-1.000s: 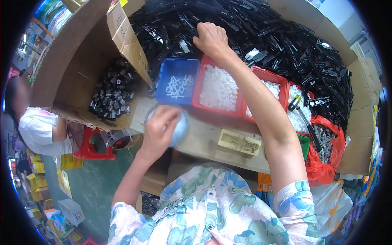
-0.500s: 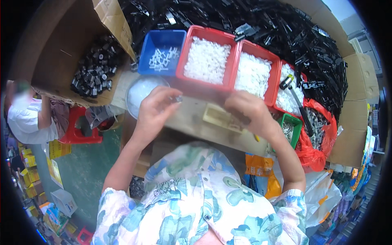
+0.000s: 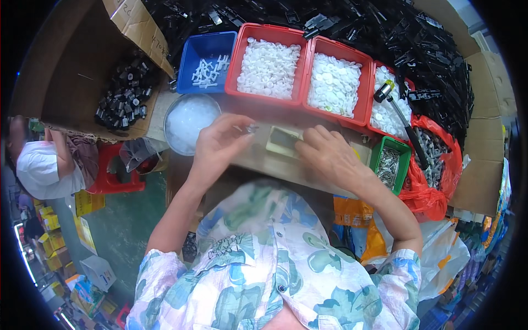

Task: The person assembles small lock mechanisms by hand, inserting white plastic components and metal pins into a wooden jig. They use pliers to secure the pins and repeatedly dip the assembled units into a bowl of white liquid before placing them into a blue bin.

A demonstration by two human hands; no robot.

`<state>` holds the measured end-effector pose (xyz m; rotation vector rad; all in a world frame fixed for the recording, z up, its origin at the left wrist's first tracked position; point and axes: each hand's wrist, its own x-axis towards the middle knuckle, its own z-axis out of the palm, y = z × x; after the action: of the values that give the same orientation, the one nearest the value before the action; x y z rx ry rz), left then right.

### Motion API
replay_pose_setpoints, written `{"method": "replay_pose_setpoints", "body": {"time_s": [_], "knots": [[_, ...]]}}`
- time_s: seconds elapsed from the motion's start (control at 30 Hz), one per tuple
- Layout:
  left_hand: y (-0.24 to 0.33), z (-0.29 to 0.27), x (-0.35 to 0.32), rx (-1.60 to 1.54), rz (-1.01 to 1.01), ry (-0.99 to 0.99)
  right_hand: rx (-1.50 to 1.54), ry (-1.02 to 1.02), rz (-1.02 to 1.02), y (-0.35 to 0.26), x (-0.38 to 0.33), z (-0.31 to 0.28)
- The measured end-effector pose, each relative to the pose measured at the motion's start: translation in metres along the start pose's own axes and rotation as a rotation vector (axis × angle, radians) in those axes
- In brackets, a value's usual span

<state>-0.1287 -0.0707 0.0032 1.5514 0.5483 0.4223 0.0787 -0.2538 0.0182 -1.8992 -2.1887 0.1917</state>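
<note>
My left hand (image 3: 217, 144) is raised over the bench, thumb and fingertips pinching a small shiny piece (image 3: 252, 128), too small to name. Just right of it, a shallow cream tray (image 3: 276, 148) lies on the worktable. The right end of this tray is covered by my right hand (image 3: 333, 157), whose fingers are curled together; what they hold, if anything, is hidden. Near my left wrist stands a round bowl (image 3: 169, 132) with whitish, translucent contents. Beyond my hands, a red bin (image 3: 234, 71) and another red bin (image 3: 307, 82) contain small white plastic parts.
A blue bin (image 3: 184, 66) with white pieces stands back left, beside a cardboard box (image 3: 60, 82) of black parts. To the right are a green bin (image 3: 377, 151) of metal pieces, a hammer (image 3: 404, 124) and a red bag (image 3: 434, 195). Black strips (image 3: 374, 33) lie behind. Another person (image 3: 44, 165) sits left.
My right hand has moved left onto the cream tray's right end. My left hand has shifted slightly right, still pinching the small piece. The whole view has shifted a little.
</note>
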Motion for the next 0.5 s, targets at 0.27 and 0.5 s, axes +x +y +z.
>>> {"method": "replay_pose_setpoints", "body": {"time_s": [0.27,0.5], "knots": [[-0.004,-0.003,-0.005,-0.652,-0.304,0.021,-0.081,0.079,0.012,-0.007,-0.003,0.019],[-0.008,-0.001,-0.007,-0.801,-0.298,-0.001,0.149,0.01,0.038,0.002,0.003,0.011]]}}
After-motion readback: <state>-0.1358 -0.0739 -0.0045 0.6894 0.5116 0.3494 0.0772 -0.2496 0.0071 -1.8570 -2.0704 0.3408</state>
